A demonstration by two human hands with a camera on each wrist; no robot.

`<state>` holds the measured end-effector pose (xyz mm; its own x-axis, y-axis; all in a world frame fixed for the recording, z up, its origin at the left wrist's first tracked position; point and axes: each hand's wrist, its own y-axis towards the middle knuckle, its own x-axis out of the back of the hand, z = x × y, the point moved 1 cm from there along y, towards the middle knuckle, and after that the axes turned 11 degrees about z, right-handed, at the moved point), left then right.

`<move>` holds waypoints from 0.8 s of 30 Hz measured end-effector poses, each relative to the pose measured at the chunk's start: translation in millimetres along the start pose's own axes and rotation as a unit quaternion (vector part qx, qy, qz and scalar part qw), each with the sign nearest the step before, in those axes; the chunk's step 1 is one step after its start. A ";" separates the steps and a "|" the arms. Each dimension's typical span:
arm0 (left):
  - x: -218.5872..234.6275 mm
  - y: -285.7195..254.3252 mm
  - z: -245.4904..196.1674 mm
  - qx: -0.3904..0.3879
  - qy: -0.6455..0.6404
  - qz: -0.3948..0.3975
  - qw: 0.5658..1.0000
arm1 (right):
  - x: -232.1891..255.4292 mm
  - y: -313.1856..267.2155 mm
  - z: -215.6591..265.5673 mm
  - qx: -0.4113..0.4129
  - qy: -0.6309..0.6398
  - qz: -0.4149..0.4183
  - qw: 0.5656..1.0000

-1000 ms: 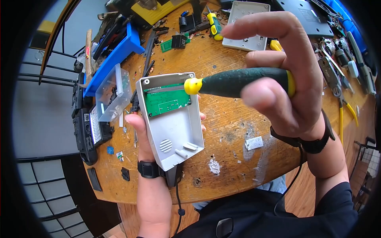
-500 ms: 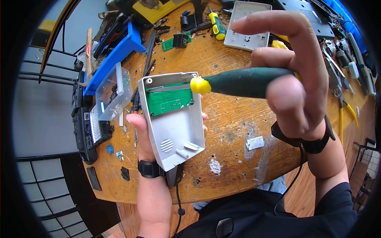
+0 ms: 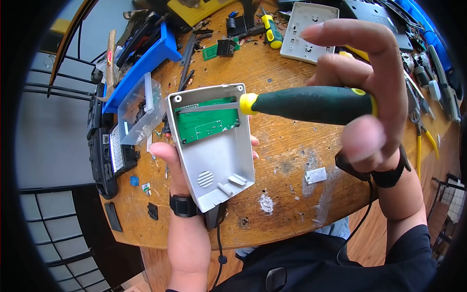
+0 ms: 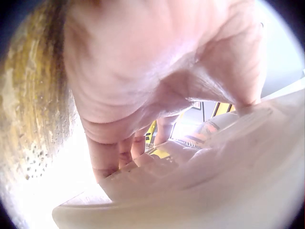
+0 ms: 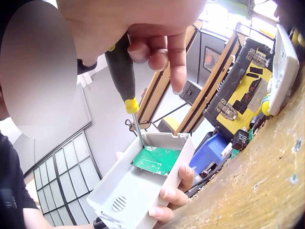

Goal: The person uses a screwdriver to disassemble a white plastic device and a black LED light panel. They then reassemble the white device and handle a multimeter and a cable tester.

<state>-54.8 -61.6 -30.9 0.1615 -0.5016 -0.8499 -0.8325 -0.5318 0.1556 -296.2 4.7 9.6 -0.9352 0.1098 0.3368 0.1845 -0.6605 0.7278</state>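
In the head view, a light grey plastic housing (image 3: 214, 168) lies open side up in my left hand (image 3: 173, 168), thumb along one side and fingertips round the other. A green circuit board (image 3: 209, 124) sits inside its far end. My right hand (image 3: 391, 100) holds a screwdriver (image 3: 311, 104) with a dark green and yellow handle, the butt against the palm and the index finger raised off it. The screwdriver's shaft crosses the board, its tip at the board's far left corner. In the left wrist view, the palm and fingers support the housing (image 4: 200, 191) from beneath.
A grey back cover (image 3: 309, 29), a second screwdriver (image 3: 271, 34) and black parts lie at the back of the wooden table (image 3: 282, 194). Left are a clear box (image 3: 141, 112) and blue bin (image 3: 141, 68). Yellow-handled pliers (image 3: 423, 138) lie right; a small white plate (image 3: 316, 175) is nearer.
The right thumb has shifted back and down along the handle, and a yellow mark now shows on the handle. The right hand has moved slightly rightward; the tip stays at the board's corner.
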 end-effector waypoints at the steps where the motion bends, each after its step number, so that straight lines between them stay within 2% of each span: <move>1: 1.6 -3.4 -3.8 0.028 0.088 -0.029 0.995 | -0.4 -1.5 0.7 -0.046 0.063 -0.025 0.997; 2: 0.5 -4.6 -5.9 0.063 0.158 -0.053 0.984 | -4.1 -2.1 2.6 -0.057 0.044 -0.052 0.996; 3: 1.0 -4.5 -6.2 0.062 0.158 -0.053 0.984 | -7.5 -0.5 5.4 -0.057 0.045 -0.051 0.996; 5: 2.6 -3.4 -6.1 0.053 0.140 -0.038 0.988 | -9.8 1.9 10.2 -0.111 -0.052 -0.080 0.989; 6: 3.6 -3.3 -5.9 0.053 0.140 -0.039 0.988 | -7.1 2.4 12.7 -0.118 -0.068 -0.042 0.990; 7: 4.5 -3.3 -5.6 0.047 0.124 -0.033 0.991 | -6.8 2.9 11.8 -0.118 -0.068 -0.042 0.990; 10: 7.3 -2.9 -6.6 0.036 0.084 -0.008 0.996 | -4.3 10.4 5.8 0.021 -0.079 0.010 0.997; 12: 4.2 -2.6 -6.6 0.031 0.060 0.012 0.998 | -8.7 13.2 6.8 0.021 -0.069 -0.007 0.997; 14: -3.9 -1.5 -4.7 -0.001 0.024 -0.035 0.999 | -14.2 14.9 8.4 0.020 -0.051 -0.041 0.998; 17: -2.9 -0.8 -2.2 -0.017 -0.048 -0.010 0.999 | -13.8 10.6 4.5 0.020 -0.032 -0.076 0.996; 18: -2.4 -2.0 -3.5 -0.017 -0.047 -0.010 0.999 | -7.2 3.9 -1.2 0.035 0.029 -0.028 0.999; 19: -0.8 -4.6 -5.6 0.035 0.075 -0.061 0.995 | -4.9 4.6 -1.6 0.049 0.089 0.019 0.995; 20: 1.1 -6.5 -7.1 0.087 0.196 -0.110 0.971 | -4.5 -2.9 11.9 -0.102 0.040 -0.027 0.994; 21: 2.9 -7.1 -7.2 0.087 0.196 -0.110 0.970 | -5.9 -1.7 15.6 -0.102 0.040 -0.027 0.994; 23: 4.9 -6.9 -6.8 0.046 0.082 -0.044 0.995 | -10.2 3.4 18.8 -0.135 -0.019 -0.054 0.989; 24: 4.8 -5.7 -7.0 0.046 0.082 -0.044 0.995 | -11.2 2.7 17.0 -0.110 -0.004 -0.068 0.992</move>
<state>-45.5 -65.7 -32.4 0.3143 -0.5647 -0.7631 -0.8550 -0.5178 0.0310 -280.1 14.3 18.0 -0.9444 0.2146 0.2492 -0.0150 -0.7852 0.6191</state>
